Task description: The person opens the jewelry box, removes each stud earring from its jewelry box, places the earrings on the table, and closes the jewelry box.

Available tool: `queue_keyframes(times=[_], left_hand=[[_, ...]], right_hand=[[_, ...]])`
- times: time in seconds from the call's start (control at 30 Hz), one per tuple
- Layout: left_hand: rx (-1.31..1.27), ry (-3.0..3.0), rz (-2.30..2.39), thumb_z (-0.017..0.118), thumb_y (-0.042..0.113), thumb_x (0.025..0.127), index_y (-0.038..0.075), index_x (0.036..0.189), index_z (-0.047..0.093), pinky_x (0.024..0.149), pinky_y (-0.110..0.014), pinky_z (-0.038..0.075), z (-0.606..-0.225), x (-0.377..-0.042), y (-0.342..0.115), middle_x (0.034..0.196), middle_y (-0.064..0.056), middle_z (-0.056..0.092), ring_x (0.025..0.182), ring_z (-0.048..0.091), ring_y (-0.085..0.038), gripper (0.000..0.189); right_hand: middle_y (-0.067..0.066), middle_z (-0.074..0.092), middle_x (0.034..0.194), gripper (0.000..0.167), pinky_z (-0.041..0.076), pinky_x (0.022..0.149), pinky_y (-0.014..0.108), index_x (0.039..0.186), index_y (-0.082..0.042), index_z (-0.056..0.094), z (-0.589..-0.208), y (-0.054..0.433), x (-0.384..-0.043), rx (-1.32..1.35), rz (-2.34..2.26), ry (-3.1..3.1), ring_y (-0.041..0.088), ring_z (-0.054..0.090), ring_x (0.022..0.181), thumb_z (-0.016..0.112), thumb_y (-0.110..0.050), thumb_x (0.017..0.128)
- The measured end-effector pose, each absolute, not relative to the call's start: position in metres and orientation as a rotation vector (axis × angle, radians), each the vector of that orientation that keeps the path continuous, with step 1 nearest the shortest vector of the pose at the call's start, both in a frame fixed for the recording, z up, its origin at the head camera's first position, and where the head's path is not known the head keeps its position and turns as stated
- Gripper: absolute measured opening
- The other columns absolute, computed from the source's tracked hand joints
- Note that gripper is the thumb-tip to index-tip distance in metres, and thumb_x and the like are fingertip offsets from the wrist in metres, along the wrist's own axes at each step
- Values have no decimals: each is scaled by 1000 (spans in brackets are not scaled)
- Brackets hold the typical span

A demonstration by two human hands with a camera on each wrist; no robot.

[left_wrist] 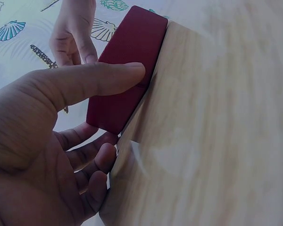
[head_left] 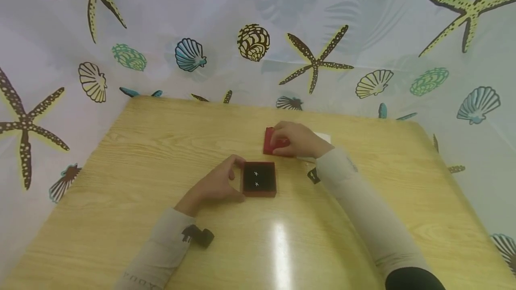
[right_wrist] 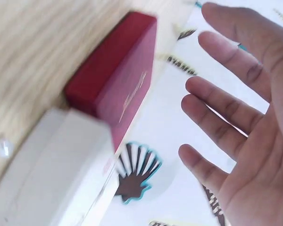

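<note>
1. Sea-themed fabric (head_left: 258, 21), printed with starfish and shells, is hung behind and around the work area as a backdrop.

2. Below it, a light wooden table (head_left: 141, 155) is seen, with a bright glare patch on its near part.

3. Two pale sleeves are seen reaching in from the near edge, each with a small dark device strapped at the wrist.

4. An open red box (head_left: 259, 179) is set near the middle of the table; its dark lining is shown from the head view, with two tiny pale items seated in it, too small to identify.

5. The box is grasped at its left side by the left hand (head_left: 215, 185). In the left wrist view the thumb (left_wrist: 99, 80) is laid straight across the red wall (left_wrist: 127, 66), while the other fingers (left_wrist: 92, 155) are curled against the lower edge where the box meets the table.

6. A red lid (head_left: 271, 141) is lying on the table just behind the box, and beside it a white flat piece (head_left: 322, 138) is partly hidden.

7. The right hand (head_left: 296, 140) is placed over the lid in the head view. In the right wrist view its fingers (right_wrist: 221, 113) are spread and relaxed, apart from the red lid (right_wrist: 115, 80), with nothing held; whether any fingertip touches the lid cannot be told.

8. The white piece (right_wrist: 52, 174) is shown touching the lid's end in that same view.
</note>
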State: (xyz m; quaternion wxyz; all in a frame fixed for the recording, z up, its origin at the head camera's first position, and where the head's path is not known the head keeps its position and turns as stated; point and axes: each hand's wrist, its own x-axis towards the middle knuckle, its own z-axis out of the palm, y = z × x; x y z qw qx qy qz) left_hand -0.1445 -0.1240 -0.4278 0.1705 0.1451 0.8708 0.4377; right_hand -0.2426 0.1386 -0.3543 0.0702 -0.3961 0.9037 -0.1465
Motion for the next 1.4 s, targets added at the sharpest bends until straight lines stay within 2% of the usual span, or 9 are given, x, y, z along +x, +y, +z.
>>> queue_keyframes(times=[0.13,0.23,0.37,0.53,0.73,1.0,1.2,1.4], left_hand=[[416,2474,1249,91,19,65,20,138,44,79,-32,43,-428,-144,-124,129,-2,53,103,49,-23,87],[423,2477,1251,91,19,65,19,137,44,80,-33,43,-428,-144,-124,128,-3,53,103,49,-24,86],[418,2478,1248,91,20,66,20,137,45,80,-33,43,-427,-144,-123,126,-4,53,104,49,-24,85],[412,2476,1248,91,22,66,21,138,44,79,-33,43,-426,-144,-124,123,-5,53,104,49,-24,86],[442,2472,1263,91,21,65,19,138,44,78,-33,43,-429,-145,-125,122,-6,54,102,49,-24,86],[493,2466,1255,91,22,66,16,139,43,80,-32,44,-430,-146,-127,133,-6,52,104,50,-24,87],[494,2469,1255,91,21,67,16,138,43,79,-32,44,-432,-145,-128,129,-6,53,103,49,-24,86],[485,2476,1259,91,21,66,16,138,44,79,-32,43,-435,-143,-129,128,-7,53,102,49,-24,86]], right_hand=[[11,68,117,3,48,101,45,84,-15,75,-354,130,-225,-1349,-483,2730,28,64,111,76,-17,85],[12,69,115,5,50,98,44,80,-15,76,-357,122,-213,-1441,-489,2738,28,66,107,75,-12,83],[12,66,128,2,46,104,50,85,-18,77,-363,112,-199,-1400,-343,2764,30,63,118,77,-17,84],[8,60,138,10,35,115,56,94,-20,77,-369,99,-188,-1287,-158,2774,29,56,129,79,-24,84],[9,61,137,13,36,114,58,93,-21,77,-373,93,-184,-1347,-98,2800,30,56,130,81,-26,83],[7,61,136,15,37,114,56,93,-20,77,-376,90,-184,-1345,-61,2819,30,56,130,81,-29,82],[7,61,136,15,36,115,57,92,-20,78,-375,86,-179,-1267,-71,2830,29,56,130,83,-29,81],[6,64,132,12,40,111,53,86,-18,78,-381,82,-177,-1255,-114,2841,27,58,127,84,-25,78]])
